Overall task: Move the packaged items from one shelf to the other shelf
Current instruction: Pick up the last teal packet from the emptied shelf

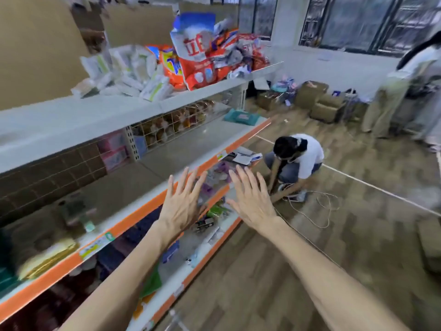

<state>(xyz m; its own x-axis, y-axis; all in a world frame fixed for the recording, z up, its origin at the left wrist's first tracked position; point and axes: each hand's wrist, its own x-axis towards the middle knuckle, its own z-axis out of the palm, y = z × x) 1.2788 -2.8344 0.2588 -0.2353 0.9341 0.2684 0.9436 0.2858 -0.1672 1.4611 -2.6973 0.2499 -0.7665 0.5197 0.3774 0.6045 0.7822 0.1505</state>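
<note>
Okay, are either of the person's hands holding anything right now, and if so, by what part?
Nothing is held. The left hand and the right hand are both open with fingers spread, out in front of the orange-edged grey shelf, gripping no package.

Both hands outstretched, left, right, fingers spread, seemingly empty

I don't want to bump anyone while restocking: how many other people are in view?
2. A crouching person is on the floor beside the shelving unit; a standing person is at the right edge, partly cut off. Others may be hidden.
</note>
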